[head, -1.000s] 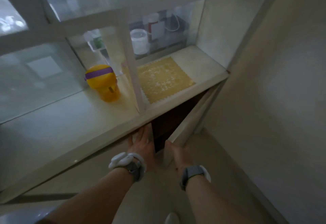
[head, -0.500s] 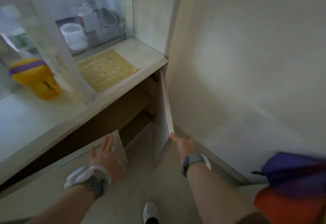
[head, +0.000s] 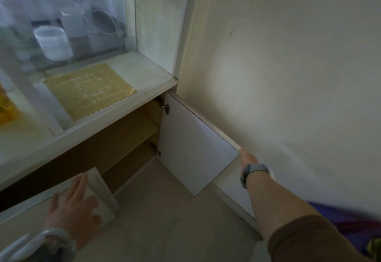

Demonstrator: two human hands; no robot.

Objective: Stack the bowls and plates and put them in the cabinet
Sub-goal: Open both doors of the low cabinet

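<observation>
The left hand lies flat, fingers straight and spread, on the face of the left cabinet door, which stands ajar. Between the two doors the lower cabinet is open. Its wooden shelf runs lengthwise left to right, ahead of both hands, and the left hand is nearer to it. The right cabinet door is swung wide toward the wall. The right hand meets the door's outer edge, but its fingers are hidden behind the door, so its hold cannot be told. No bowls or plates are in view, and the cabinet's depths are dark.
</observation>
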